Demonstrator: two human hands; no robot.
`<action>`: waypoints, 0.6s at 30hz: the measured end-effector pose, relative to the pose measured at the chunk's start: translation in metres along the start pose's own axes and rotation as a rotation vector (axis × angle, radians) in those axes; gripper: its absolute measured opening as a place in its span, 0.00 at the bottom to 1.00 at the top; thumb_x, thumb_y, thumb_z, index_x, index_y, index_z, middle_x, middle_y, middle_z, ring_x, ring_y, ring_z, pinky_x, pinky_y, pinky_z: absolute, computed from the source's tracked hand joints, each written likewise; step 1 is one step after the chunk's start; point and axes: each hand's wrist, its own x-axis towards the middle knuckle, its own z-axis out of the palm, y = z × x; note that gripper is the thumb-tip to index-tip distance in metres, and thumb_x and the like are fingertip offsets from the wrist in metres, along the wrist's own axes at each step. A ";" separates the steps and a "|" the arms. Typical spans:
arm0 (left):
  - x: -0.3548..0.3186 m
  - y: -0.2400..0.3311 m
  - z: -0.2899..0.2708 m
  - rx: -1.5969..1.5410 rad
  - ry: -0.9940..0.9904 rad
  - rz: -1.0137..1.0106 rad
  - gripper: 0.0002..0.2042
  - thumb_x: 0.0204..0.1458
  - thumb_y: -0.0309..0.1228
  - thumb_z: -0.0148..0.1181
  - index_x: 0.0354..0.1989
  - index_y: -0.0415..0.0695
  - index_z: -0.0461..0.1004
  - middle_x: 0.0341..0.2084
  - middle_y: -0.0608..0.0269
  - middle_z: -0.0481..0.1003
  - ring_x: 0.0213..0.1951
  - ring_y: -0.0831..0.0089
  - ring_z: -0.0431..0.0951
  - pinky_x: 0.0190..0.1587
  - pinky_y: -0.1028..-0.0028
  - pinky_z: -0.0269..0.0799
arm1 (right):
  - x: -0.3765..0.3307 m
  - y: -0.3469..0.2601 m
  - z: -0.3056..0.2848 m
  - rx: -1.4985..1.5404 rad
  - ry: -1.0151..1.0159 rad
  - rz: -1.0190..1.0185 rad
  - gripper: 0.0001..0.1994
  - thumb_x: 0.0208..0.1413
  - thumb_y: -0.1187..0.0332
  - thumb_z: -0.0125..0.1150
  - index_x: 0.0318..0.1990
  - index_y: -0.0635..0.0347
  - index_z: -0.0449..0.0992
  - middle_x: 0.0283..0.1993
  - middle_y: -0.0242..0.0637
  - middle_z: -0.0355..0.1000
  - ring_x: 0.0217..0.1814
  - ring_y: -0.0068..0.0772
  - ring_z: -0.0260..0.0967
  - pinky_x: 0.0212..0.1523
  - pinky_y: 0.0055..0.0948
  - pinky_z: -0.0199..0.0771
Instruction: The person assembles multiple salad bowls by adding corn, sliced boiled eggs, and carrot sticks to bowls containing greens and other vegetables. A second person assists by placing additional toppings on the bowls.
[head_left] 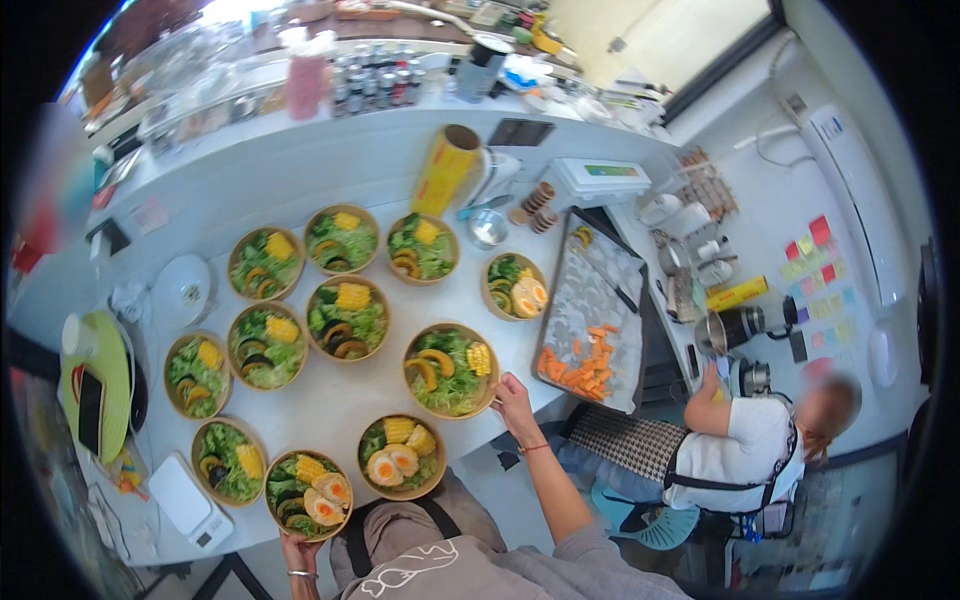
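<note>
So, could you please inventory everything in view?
Salad bowls: 11, brown, across the white table
Egg halves: several, white and orange, three bowls
Lined tray: 1, dark, right of bowls
Carrot pieces: many, orange, on tray
Knife: 1, black handle, on tray
Metal bowl: 1, silver, left of tray
Scale: 1, white, front left
Phone: 1, dark, on green board, left
Sticky notes: several, multicoloured, right wall
Seated person: 1, white top, right
Shelf items: many, mixed colours, rear, unclear
Left hand: 1, silver bracelet, holding a bowl
Right hand: 1, red cord, holding a bowl
</note>
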 end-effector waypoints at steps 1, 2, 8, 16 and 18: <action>0.008 -0.003 0.003 -0.056 -0.004 -0.012 0.31 0.33 0.22 0.42 0.55 0.46 0.54 0.44 0.52 0.67 0.39 0.52 0.74 0.36 0.52 0.76 | -0.001 0.003 -0.020 0.021 0.070 -0.021 0.04 0.53 0.74 0.49 0.27 0.56 0.64 0.27 0.26 0.65 0.32 0.18 0.67 0.33 0.21 0.72; 0.016 -0.006 0.005 -0.113 -0.007 -0.027 0.31 0.33 0.22 0.43 0.54 0.46 0.55 0.43 0.52 0.67 0.39 0.53 0.73 0.37 0.52 0.76 | -0.001 0.007 -0.039 0.042 0.140 -0.041 0.05 0.53 0.74 0.49 0.26 0.56 0.63 0.27 0.26 0.65 0.32 0.18 0.67 0.33 0.21 0.73; 0.060 -0.002 0.044 -0.272 0.214 -0.081 0.20 0.35 0.23 0.47 0.42 0.45 0.65 0.37 0.56 0.67 0.40 0.59 0.70 0.45 0.50 0.71 | 0.016 0.051 -0.074 0.114 0.400 -0.079 0.06 0.55 0.70 0.49 0.26 0.54 0.63 0.27 0.25 0.66 0.31 0.16 0.65 0.36 0.22 0.71; 0.030 -0.004 0.106 -0.160 0.478 -0.239 0.26 0.35 0.34 0.55 0.47 0.47 0.57 0.51 0.61 0.50 0.45 0.61 0.66 0.52 0.56 0.58 | 0.027 0.052 -0.103 -0.550 0.248 -0.165 0.11 0.54 0.67 0.49 0.39 0.62 0.72 0.32 0.36 0.72 0.34 0.24 0.69 0.33 0.24 0.68; 0.031 -0.014 0.100 -0.175 0.456 -0.308 0.27 0.35 0.35 0.56 0.48 0.48 0.56 0.53 0.60 0.48 0.46 0.60 0.65 0.52 0.56 0.56 | 0.020 0.033 -0.108 -0.646 0.185 -0.153 0.11 0.53 0.68 0.49 0.40 0.61 0.72 0.32 0.37 0.72 0.34 0.26 0.70 0.34 0.25 0.69</action>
